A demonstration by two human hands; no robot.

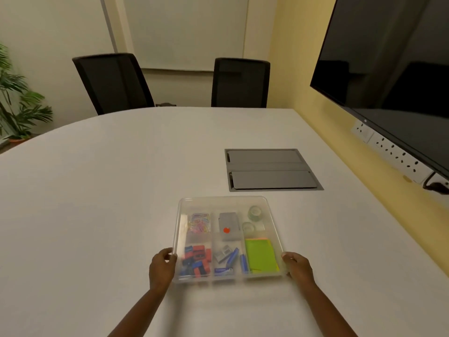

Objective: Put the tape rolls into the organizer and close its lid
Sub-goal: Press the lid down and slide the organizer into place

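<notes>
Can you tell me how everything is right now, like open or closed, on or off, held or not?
organizer: lid on, contents blurred beneath it
tape rolls: inside, far right compartment
left hand: gripping organizer's left edge
right hand: gripping organizer's right edge
screen: dark, off
table hatch: flaps closed
chairs: nobody seated, pushed near the table

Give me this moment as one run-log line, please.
left hand: grips organizer left edge | right hand: grips right edge | tape rolls: inside, far-right compartment | lid: on
</notes>
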